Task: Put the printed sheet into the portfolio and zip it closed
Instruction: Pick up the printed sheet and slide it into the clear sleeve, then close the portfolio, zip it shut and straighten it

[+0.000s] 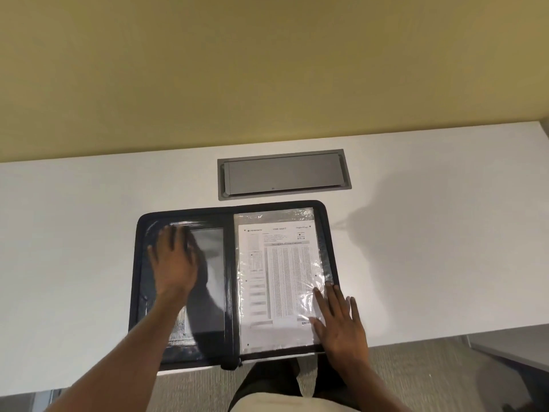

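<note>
The portfolio [231,292] lay open and unzipped on the white table [74,233], its near edge overhanging the table's lip. The right hand [338,322], fingers [319,298] spread flat and holding nothing, pressed the sheet's corner at 5 o'clock. The sheet [282,281] sat under clear plastic in the right half, headed "OMR SHEET" and "Original Copy". The left hand [175,263], blurred, fingers splayed, rested flat on the left half. At 12 o'clock beyond lay a grey hatch [282,175].
</note>
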`<state>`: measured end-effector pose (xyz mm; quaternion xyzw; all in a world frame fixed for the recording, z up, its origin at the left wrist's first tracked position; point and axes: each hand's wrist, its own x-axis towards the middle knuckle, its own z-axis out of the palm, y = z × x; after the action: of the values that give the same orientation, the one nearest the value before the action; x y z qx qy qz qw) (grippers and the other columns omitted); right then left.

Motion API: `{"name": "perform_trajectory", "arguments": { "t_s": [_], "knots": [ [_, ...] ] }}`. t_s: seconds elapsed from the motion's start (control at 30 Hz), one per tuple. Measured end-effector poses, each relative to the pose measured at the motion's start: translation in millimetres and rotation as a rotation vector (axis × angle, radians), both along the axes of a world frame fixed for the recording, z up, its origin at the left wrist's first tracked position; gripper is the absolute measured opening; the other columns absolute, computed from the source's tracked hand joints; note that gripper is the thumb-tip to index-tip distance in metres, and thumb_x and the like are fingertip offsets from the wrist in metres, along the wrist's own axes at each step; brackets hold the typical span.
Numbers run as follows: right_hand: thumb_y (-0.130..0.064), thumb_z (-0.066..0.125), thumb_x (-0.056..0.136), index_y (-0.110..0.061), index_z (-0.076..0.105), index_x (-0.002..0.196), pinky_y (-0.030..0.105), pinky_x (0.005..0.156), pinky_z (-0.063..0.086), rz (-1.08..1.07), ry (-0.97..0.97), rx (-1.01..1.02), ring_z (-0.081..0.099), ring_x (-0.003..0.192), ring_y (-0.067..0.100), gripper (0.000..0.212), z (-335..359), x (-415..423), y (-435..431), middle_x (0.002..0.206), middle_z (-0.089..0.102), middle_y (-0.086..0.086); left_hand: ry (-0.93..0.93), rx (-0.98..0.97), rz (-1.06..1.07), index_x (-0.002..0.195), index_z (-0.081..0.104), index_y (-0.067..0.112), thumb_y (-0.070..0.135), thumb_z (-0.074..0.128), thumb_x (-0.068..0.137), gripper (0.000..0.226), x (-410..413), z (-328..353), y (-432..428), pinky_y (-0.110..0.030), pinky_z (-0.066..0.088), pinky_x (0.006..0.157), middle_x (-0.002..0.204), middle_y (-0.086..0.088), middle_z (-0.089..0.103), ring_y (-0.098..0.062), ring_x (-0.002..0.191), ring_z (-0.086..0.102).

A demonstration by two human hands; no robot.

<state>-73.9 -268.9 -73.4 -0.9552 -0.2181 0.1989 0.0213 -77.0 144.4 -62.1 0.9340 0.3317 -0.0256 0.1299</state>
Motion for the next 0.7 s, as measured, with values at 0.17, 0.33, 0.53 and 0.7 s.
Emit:
{"name": "perform_trajectory", "arguments": {
  "t_s": [0.17,0.33,0.53,0.7],
  "knots": [
    [-0.053,0.020,0.104,-0.027,0.018,0.162,0.050,0.119,0.017,0.013,0.018,-0.057,0.018,0.156,0.025,0.064,-0.2,3.0,-5.4,0.170,0.013,0.006,0.086,-0.050,0.376,0.150,0.038,0.007,0.023,0.054,0.100,0.055,-32.4,3.4,22.3,-0.069,0.025,0.114,0.151,-0.026,0.043,-0.049,0.139,0.038],
    [-0.051,0.019,0.103,-0.025,0.015,0.162,0.051,0.120,0.012,0.048,0.018,-0.093,0.016,0.156,0.027,0.065,1.7,8.0,-13.8,0.170,0.010,0.007,0.102,-0.100,0.479,0.133,0.049,0.001,0.024,0.053,0.100,0.041,-40.5,5.7,23.1,-0.062,0.040,0.099,0.125,-0.033,0.060,-0.055,0.119,0.052],
    [-0.052,0.017,0.102,-0.025,0.021,0.161,0.048,0.122,0.014,0.046,0.028,-0.107,0.023,0.154,0.027,0.065,6.9,17.1,-21.5,0.169,0.018,0.007,0.093,-0.197,0.618,0.131,0.053,0.001,0.027,0.052,0.100,0.041,-32.4,9.2,22.2,-0.061,0.039,0.103,0.127,-0.032,0.060,-0.053,0.122,0.052],
    [-0.051,0.022,0.101,-0.025,0.024,0.160,0.052,0.115,0.039,0.025,0.046,-0.093,0.027,0.153,0.027,0.065,12.4,20.9,-25.4,0.167,0.023,0.007,0.089,-0.324,0.726,0.146,0.048,0.009,0.033,0.060,0.097,0.056,-25.8,21.1,28.3,-0.059,0.033,0.111,0.139,-0.029,0.055,-0.049,0.133,0.048]
  ]
}}
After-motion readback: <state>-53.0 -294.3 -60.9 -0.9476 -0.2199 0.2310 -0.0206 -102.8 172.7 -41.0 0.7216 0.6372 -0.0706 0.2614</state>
